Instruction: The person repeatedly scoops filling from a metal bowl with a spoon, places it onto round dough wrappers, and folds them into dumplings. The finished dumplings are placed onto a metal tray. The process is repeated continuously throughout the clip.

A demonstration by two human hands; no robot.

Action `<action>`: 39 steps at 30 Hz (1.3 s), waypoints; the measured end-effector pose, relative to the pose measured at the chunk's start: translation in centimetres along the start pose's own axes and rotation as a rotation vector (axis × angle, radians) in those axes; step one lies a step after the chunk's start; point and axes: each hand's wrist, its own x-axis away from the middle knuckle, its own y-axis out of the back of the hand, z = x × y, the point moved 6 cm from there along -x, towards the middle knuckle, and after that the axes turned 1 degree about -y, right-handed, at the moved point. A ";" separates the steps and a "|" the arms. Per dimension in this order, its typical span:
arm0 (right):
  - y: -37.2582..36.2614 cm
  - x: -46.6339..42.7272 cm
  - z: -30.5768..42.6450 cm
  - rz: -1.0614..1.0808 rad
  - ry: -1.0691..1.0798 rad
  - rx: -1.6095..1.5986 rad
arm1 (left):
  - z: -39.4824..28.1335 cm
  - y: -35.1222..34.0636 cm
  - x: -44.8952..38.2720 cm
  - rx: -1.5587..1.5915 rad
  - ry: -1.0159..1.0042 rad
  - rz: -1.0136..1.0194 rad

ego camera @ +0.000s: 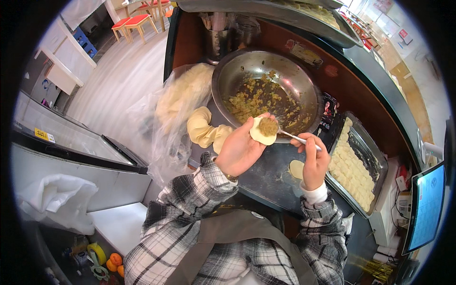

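On my left hand (239, 148) lies a round dough wrapper (257, 136) with a mound of minced filling (268, 127) on it. My right hand (313, 156) grips the handle of a metal spoon (297, 137), whose bowl end is at the filling. Behind both hands stands a wide steel bowl (222, 71) with loose filling (249, 99) spread over its bottom. A single wrapper (296, 169) lies on the dark counter beside my right hand. Left of my left hand, a curved stack of wrappers (200, 130) lies next to more dough in a clear plastic bag (185, 89).
A metal tray (383, 162) filled with rows of dumplings (351, 167) stands on the right, near a monitor (427, 208). A steel utensil holder (218, 44) is behind the bowl. More trays (302, 21) rest on the raised ledge at the back. Oranges (115, 259) and tape (97, 252) sit at lower left.
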 end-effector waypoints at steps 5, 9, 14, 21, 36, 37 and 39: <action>-2.5 1.9 2.3 0.189 0.828 0.765 | -0.2 0.0 0.2 0.082 -0.081 0.001; -3.1 2.8 1.3 0.303 0.977 1.011 | -0.8 -0.2 0.9 0.276 0.063 0.063; -1.4 2.2 2.0 0.214 0.989 1.032 | -2.9 1.4 0.2 0.126 -0.114 -0.043; -0.5 -2.7 0.0 0.217 0.468 0.878 | -3.0 0.8 0.4 -0.008 -0.158 0.026; -4.2 1.6 4.4 0.121 0.629 0.601 | 1.4 -1.5 3.6 -0.393 0.095 0.058; -4.1 1.5 4.5 0.071 0.594 0.525 | 1.7 -1.7 3.9 -0.461 0.079 0.068; -4.5 1.3 4.2 0.121 0.482 0.367 | 2.1 -2.4 4.4 -0.569 0.017 0.123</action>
